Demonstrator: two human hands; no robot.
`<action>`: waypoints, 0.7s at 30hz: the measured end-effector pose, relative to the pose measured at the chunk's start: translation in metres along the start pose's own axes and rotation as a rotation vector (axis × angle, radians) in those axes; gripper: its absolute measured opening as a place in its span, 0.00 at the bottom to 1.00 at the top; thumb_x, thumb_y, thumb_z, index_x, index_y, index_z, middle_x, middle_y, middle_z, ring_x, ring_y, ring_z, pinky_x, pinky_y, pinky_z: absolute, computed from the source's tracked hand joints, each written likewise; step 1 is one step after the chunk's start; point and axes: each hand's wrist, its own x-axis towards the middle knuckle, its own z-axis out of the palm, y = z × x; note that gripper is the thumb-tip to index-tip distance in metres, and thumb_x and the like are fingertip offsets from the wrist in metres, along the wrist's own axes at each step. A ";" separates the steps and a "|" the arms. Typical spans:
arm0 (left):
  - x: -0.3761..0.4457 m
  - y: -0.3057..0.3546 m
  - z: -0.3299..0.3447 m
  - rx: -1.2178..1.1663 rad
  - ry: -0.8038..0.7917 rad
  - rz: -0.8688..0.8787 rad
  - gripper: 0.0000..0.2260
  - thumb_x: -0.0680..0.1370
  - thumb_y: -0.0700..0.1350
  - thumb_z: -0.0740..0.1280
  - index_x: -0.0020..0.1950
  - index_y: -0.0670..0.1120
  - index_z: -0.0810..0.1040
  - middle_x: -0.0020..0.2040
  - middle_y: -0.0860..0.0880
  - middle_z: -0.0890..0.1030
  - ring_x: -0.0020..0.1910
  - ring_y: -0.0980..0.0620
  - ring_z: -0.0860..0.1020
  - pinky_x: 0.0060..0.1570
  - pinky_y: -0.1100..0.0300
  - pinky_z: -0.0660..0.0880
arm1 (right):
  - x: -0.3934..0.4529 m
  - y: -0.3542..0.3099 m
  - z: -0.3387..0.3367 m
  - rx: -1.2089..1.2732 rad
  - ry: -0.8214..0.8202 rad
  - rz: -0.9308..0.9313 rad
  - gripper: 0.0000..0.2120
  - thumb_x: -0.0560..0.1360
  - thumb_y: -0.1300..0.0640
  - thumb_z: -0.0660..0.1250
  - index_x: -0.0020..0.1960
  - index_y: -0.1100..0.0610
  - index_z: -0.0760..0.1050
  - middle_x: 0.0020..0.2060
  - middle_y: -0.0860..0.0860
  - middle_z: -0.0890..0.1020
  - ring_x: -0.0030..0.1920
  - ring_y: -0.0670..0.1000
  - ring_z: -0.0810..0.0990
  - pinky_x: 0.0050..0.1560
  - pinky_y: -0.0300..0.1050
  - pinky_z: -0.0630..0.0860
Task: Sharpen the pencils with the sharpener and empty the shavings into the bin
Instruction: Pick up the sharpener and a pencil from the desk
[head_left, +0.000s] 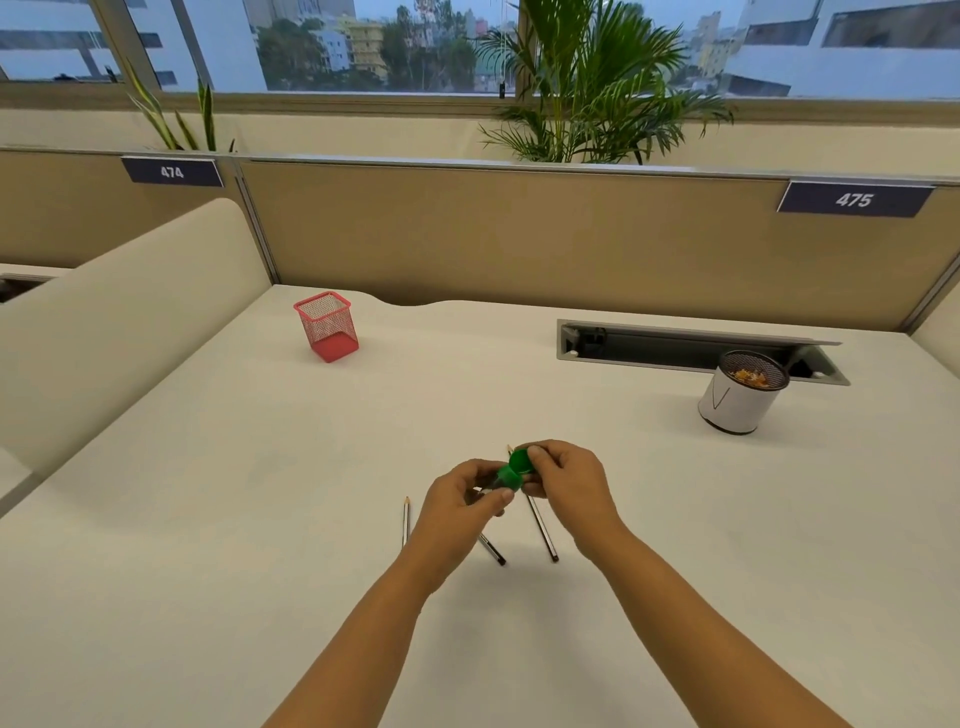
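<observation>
Both hands meet above the middle of the white desk (260, 467) around a small green sharpener (511, 474). My left hand (460, 501) grips its lower body, my right hand (563, 480) holds its round green cap end. Three pencils lie on the desk under the hands: one (405, 520) to the left, one (492, 550) partly hidden below my left hand, one (541, 529) under my right hand. A white cylindrical bin (735, 402) with a black mesh rim holds orange shavings at the right back.
A red mesh pen holder (327, 326) stands at the back left. A grey cable tray (675, 348) with its flap raised sits behind the bin. Beige partition walls close the desk at the back and left.
</observation>
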 end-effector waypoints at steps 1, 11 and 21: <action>0.000 0.000 -0.003 -0.013 -0.006 -0.025 0.10 0.75 0.39 0.67 0.51 0.52 0.79 0.47 0.53 0.82 0.40 0.55 0.79 0.38 0.69 0.74 | 0.003 0.001 0.001 0.048 -0.022 0.067 0.12 0.79 0.61 0.58 0.53 0.64 0.79 0.39 0.54 0.82 0.35 0.46 0.80 0.37 0.33 0.79; 0.002 -0.017 -0.029 -0.242 0.126 -0.179 0.08 0.71 0.35 0.71 0.47 0.44 0.77 0.39 0.50 0.83 0.38 0.50 0.79 0.40 0.58 0.72 | 0.023 0.054 -0.003 -0.785 -0.075 0.152 0.21 0.75 0.50 0.65 0.64 0.61 0.71 0.59 0.57 0.76 0.57 0.56 0.77 0.54 0.45 0.73; 0.008 -0.027 -0.047 -0.550 0.117 -0.251 0.09 0.74 0.31 0.64 0.52 0.40 0.78 0.48 0.42 0.82 0.44 0.49 0.79 0.40 0.65 0.76 | 0.018 0.058 -0.004 -0.639 -0.032 0.146 0.13 0.77 0.62 0.58 0.58 0.63 0.74 0.53 0.57 0.81 0.52 0.56 0.80 0.47 0.44 0.74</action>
